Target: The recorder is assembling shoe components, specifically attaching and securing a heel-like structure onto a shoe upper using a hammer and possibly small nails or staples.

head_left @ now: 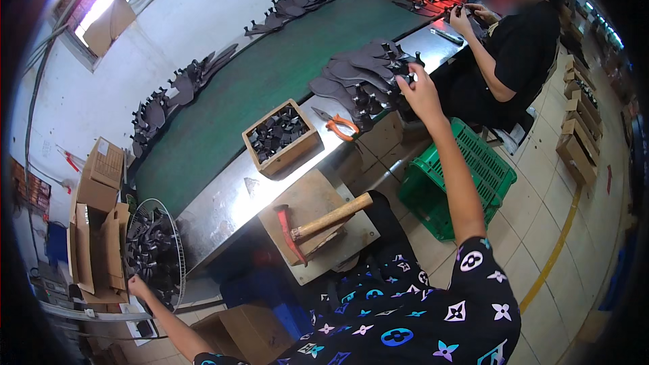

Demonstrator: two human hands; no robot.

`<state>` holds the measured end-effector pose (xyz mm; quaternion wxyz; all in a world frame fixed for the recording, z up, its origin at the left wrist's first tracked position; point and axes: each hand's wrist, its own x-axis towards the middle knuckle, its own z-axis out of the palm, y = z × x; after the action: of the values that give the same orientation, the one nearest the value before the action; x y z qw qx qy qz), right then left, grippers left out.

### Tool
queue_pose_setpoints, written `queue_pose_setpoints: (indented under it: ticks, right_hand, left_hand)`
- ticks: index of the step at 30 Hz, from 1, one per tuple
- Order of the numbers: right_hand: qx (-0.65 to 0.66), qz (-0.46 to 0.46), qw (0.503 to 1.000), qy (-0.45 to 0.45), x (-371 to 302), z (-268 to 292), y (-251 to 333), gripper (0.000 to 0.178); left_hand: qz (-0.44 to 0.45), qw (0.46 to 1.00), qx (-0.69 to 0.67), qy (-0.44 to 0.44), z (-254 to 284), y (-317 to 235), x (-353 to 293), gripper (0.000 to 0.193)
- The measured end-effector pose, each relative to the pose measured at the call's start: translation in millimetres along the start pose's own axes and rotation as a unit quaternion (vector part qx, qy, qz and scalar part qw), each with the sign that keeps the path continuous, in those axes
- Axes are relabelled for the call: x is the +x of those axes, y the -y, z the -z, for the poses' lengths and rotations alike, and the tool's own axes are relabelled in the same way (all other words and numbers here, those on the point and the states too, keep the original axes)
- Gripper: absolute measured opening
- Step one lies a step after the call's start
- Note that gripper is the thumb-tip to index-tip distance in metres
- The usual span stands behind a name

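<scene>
My right hand (pixel 420 86) reaches out over a pile of dark grey shoe soles (pixel 351 71) with black heels attached. Its thumb and fingers are curved with a gap between them, right beside the heels; I see nothing held. Far to the left, my left hand (pixel 138 286) is closed at the rim of a round wire basket (pixel 181 263) full of black shoe heels (pixel 152 247). What its fingers hold, if anything, is hidden. A hammer (pixel 318 230) with a red head and wooden handle lies on a worn work block (pixel 304 199) before me.
A wooden box (pixel 297 155) of small black pieces and orange-handled pliers (pixel 337 124) sit along the metal edge of a green conveyor belt (pixel 223 108). More soles (pixel 294 3) line its far side. A co-worker (pixel 517 47) handles parts at right. A green crate (pixel 460 176) and cartons (pixel 101 243) stand around.
</scene>
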<state>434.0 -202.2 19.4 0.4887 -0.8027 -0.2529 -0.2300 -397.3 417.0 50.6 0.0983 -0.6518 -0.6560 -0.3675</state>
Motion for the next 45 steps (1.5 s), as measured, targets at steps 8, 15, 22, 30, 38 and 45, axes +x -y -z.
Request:
queue_pose_setpoints:
  ticks: [8,15,22,30,38,45]
  right_hand:
    - [-0.055,0.079,0.991,0.095,65.6,-45.0,-40.4,0.021]
    - [0.034,0.113,0.986,-0.117,24.8,26.1,14.6,0.017]
    - [-0.005,0.037,0.976,-0.216,-65.4,205.3,24.1,0.022]
    - [-0.122,-0.149,0.903,-0.383,-270.8,369.7,-0.3,0.021]
    - [-0.167,-0.260,0.891,-0.333,-398.9,377.2,30.1,0.015]
    - [0.109,-0.273,0.951,-0.096,-316.1,221.9,98.7,0.009]
  left_hand:
    - [0.118,0.992,0.032,0.020,-3.2,-23.7,17.8,0.052]
    - [0.052,0.992,0.045,-0.105,21.6,-36.9,9.2,0.032]
    - [-0.331,0.885,-0.231,-0.232,176.3,-306.1,-86.9,0.022]
    - [-0.563,0.535,-0.563,0.283,205.5,-615.1,-386.0,0.035]
    - [-0.755,0.360,-0.413,0.361,123.8,-721.6,-592.3,0.072]
    - [-0.824,0.274,-0.319,0.380,186.2,-598.9,-552.2,0.121]
